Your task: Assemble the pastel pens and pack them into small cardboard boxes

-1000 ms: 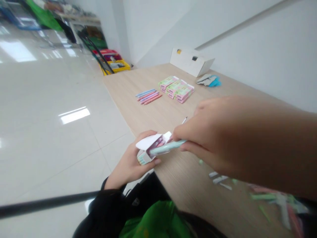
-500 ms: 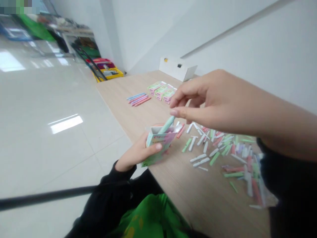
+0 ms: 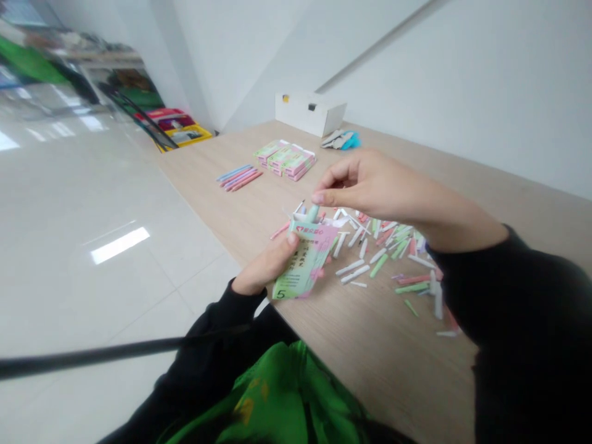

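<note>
My left hand point(image 3: 271, 262) is wrapped round a small green and pink pen box point(image 3: 305, 262), its top open, held tilted above the near table edge. Between the thumb and fingers of my right hand point(image 3: 349, 182) is the upper end of a mint-green pen point(image 3: 313, 213); its lower part is inside the box. Just beyond the box lie loose pen parts point(image 3: 370, 246) in white, green and red, scattered over the table. Several whole pens point(image 3: 240, 177) in blue, purple and red lie side by side farther off.
Stacked pen boxes point(image 3: 284, 159) sit at the table's middle back, with a white carton point(image 3: 309, 114) behind them by the wall. Crumpled grey and blue material point(image 3: 341, 140) lies beside the carton. Yellow and red bins point(image 3: 180, 132) stand past the left table edge point(image 3: 185, 200).
The green pen has gone deeper into the box as my right hand lowered toward it. The box now shows more of its printed front, and the whole view has shifted.
</note>
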Demonstrator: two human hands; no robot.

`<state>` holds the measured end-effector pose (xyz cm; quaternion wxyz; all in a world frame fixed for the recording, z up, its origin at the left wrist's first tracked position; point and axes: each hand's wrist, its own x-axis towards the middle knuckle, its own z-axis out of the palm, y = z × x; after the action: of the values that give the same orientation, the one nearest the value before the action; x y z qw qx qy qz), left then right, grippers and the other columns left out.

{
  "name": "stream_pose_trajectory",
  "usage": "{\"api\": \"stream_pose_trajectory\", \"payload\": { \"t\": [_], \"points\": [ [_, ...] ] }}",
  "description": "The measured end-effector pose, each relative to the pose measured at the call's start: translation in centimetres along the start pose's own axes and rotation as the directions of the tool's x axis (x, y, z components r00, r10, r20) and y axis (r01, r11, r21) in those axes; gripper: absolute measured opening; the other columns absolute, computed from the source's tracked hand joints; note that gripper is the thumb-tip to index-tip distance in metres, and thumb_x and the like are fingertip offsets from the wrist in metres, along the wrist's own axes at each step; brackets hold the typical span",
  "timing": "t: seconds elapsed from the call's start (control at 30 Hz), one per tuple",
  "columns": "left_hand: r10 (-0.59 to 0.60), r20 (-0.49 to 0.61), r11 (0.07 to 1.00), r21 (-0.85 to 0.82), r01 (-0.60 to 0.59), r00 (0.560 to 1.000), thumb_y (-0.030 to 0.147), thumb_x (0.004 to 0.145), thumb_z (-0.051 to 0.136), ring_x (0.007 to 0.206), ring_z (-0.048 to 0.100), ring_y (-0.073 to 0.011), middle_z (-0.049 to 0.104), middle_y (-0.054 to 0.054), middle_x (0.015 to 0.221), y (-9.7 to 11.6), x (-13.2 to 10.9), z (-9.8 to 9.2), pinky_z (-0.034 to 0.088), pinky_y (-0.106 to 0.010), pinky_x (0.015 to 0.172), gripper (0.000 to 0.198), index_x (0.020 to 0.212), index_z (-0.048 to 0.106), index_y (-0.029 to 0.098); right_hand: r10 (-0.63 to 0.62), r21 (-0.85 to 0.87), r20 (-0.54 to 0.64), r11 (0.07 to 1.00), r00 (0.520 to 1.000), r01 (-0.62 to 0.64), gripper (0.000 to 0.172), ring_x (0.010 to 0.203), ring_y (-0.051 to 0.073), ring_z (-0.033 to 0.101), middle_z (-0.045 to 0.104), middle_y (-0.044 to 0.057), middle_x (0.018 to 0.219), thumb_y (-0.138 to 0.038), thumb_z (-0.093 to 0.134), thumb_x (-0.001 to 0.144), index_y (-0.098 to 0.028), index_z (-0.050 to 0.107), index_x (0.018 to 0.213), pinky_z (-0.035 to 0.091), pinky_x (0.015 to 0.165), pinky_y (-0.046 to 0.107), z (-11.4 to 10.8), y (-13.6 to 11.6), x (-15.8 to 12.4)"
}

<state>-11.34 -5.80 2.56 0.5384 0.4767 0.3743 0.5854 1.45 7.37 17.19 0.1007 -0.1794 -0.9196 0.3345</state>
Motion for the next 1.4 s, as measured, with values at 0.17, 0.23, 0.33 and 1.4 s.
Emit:
{"api": "stream_pose_trajectory", "payload": {
  "t": [0.17,0.23,0.33,1.4],
  "points": [
    [0.099,0.059,0.994,0.048,-0.101,0.993,0.079,0.082,0.060,0.075,0.076,-0.0245,0.075,-0.014,0.101,-1.6,0.4,-0.4,0.062,-0.034,0.062,0.080,0.131,0.056,0.016,-0.032,0.092,0.056,0.995,0.998,0.027,0.011,0.061,0.012,0.061,0.070,0.000,0.065,-0.019,0.073,0.083,-0.017,0.075,0.073,0.044,0.057,0.025,1.6,0.8,-0.9],
    [0.120,0.071,0.990,0.071,-0.125,0.990,0.079,0.083,0.060,0.075,0.076,-0.0247,0.075,-0.014,0.099,-2.1,0.5,-0.7,0.061,-0.034,0.060,0.080,0.133,0.054,0.016,-0.056,0.094,0.090,0.994,0.994,0.047,0.013,0.059,0.012,0.060,0.068,0.000,0.062,-0.017,0.073,0.082,-0.016,0.075,0.070,0.043,0.055,0.025,2.0,1.2,-1.1],
    [0.164,0.061,0.973,0.153,-0.172,0.985,0.075,0.084,0.062,0.082,0.076,-0.0257,0.075,-0.013,0.099,-2.5,0.7,-0.8,0.062,-0.036,0.068,0.076,0.131,0.056,0.016,-0.121,0.102,0.107,0.989,0.987,0.110,0.010,0.060,0.012,0.061,0.070,0.000,0.064,-0.014,0.074,0.078,-0.017,0.077,0.069,0.043,0.056,0.025,2.0,1.6,-1.1],
    [0.381,-0.022,0.786,0.534,-0.312,0.924,0.051,0.096,0.062,0.088,0.070,-0.0227,0.072,-0.007,0.094,-6.5,0.0,5.9,0.058,-0.036,0.080,0.035,0.107,0.067,0.019,0.095,0.004,-0.649,0.993,0.755,-0.122,0.008,0.085,0.019,0.070,0.070,0.003,0.093,-0.019,0.053,0.099,-0.024,0.054,0.106,0.059,0.073,0.032,14.7,5.5,-16.6]
  ]
}}
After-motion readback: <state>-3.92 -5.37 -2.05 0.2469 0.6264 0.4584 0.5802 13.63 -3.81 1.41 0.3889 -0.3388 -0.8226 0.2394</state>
